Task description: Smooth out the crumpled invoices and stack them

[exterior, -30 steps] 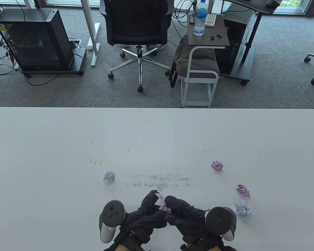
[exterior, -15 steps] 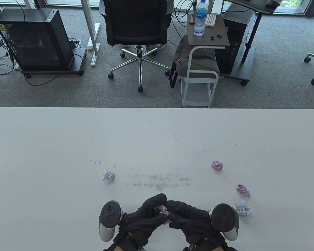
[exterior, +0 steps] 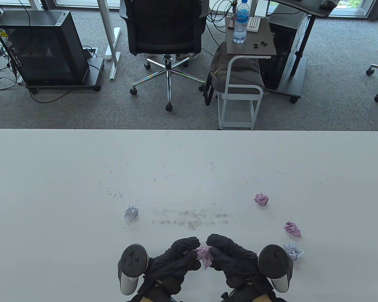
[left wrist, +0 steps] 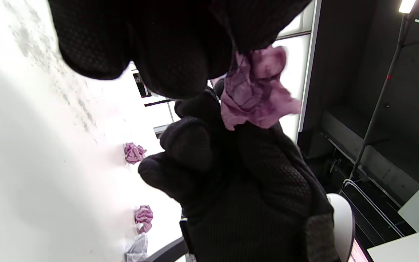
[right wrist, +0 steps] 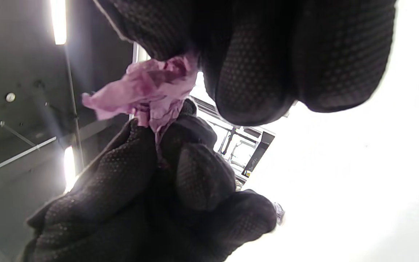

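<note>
Both gloved hands meet at the table's near edge and pinch one crumpled pink invoice [exterior: 204, 255] between them. My left hand [exterior: 179, 258] holds its left side and my right hand [exterior: 225, 256] its right side. The wrist views show the same pink invoice [left wrist: 255, 91] [right wrist: 147, 91] half opened between curled fingertips. Loose paper balls lie on the white table [exterior: 66, 176]: a pale lilac ball [exterior: 131, 212] at left, a pink ball [exterior: 261, 199] at right, another pink ball [exterior: 292, 228] nearer, and a pale ball [exterior: 293, 251] beside my right tracker.
Grey smudges [exterior: 193, 218] mark the table just beyond my hands. Past the far edge stand an office chair [exterior: 165, 34], a black computer case [exterior: 42, 47] and a side table with a water bottle [exterior: 240, 22].
The pink invoice has been pulled wider between the two hands, which moved slightly apart and toward the near edge. The loose balls have not moved.
</note>
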Tool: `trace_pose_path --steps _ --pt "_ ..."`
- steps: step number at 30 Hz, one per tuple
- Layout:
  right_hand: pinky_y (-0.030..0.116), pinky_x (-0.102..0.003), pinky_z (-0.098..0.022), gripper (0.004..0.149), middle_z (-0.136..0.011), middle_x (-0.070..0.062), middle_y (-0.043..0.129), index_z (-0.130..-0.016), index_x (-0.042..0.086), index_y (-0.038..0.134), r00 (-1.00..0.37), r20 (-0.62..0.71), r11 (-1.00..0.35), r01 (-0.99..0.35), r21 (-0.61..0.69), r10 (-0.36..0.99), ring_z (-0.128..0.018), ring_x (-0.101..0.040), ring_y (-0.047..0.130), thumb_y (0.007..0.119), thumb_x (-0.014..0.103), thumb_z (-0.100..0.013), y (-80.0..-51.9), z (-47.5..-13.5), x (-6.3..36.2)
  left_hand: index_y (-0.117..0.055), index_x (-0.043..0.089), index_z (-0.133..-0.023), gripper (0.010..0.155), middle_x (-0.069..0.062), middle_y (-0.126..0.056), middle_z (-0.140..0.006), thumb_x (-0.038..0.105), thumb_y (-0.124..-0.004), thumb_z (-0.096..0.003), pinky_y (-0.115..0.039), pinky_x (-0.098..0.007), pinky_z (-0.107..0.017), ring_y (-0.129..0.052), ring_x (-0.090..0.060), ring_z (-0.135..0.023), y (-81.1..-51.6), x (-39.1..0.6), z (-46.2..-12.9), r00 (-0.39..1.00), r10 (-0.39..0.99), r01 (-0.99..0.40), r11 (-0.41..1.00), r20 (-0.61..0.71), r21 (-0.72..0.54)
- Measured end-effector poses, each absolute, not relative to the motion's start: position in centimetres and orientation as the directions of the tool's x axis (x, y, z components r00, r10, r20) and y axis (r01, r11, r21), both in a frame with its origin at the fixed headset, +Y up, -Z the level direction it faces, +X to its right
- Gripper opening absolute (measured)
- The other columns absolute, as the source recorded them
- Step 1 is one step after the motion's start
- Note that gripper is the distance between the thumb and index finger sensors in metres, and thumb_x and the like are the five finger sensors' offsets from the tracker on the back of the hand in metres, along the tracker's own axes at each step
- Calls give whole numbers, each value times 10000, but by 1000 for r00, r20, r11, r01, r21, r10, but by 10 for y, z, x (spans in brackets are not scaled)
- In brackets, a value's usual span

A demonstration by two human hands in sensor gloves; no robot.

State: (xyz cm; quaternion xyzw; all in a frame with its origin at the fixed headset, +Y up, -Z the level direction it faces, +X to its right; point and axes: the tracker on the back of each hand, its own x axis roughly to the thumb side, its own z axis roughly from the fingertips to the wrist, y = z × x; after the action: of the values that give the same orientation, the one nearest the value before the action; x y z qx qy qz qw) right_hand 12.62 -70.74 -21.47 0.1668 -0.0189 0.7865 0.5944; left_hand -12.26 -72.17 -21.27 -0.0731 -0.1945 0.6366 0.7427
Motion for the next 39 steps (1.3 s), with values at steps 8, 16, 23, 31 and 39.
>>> trace_pose_path --steps 8,16,23,31,39 --pt "844 -496 -449 867 -957 -244 648 -1063 93 244 -315 390 -444 -843 305 865 -643 -327 900 836 386 -501 -706 -212 102 -701 23 -979 450 -157 -846 -798 257 -734 -597 -854 -522 -485 -1007 -273 -563 -716 -125 -211 247 935 -905 317 257 -284" --pt "809 -542 -475 564 -990 -259 542 -993 112 498 -250 333 -361 -872 331 909 -702 -372 823 792 245 -530 -710 -214 109 -622 44 -1034 477 -142 -808 -830 232 -697 -603 -820 -536 -514 -973 -286 -595 -715 -121 -210 239 928 -885 329 287 -330" --pt "761 -592 -527 831 -1065 -311 485 -1081 123 334 -340 430 -506 -780 367 836 -828 -469 733 837 448 -505 -702 -215 113 -581 12 -1049 544 -148 -847 -791 242 -744 -584 -837 -536 -486 -997 -286 -548 -709 -113 -208 381 822 -784 530 424 -322" --pt "835 -543 -443 418 -866 -235 800 -912 132 670 -296 291 -374 -888 266 910 -632 -378 910 796 265 -537 -711 -219 120 -561 22 -1057 561 -140 -825 -825 228 -758 -574 -814 -557 -511 -980 -317 -593 -703 -115 -208 467 725 -730 639 507 -241" --pt "767 -568 -506 386 -1028 -269 509 -923 260 655 -22 290 -101 -960 263 957 -793 -440 727 745 322 -554 -706 -214 120 -164 46 -1121 1001 -259 -208 -1114 460 -853 -522 -634 -645 -648 -558 -522 -990 -719 -121 -216 208 917 -815 355 341 -457"
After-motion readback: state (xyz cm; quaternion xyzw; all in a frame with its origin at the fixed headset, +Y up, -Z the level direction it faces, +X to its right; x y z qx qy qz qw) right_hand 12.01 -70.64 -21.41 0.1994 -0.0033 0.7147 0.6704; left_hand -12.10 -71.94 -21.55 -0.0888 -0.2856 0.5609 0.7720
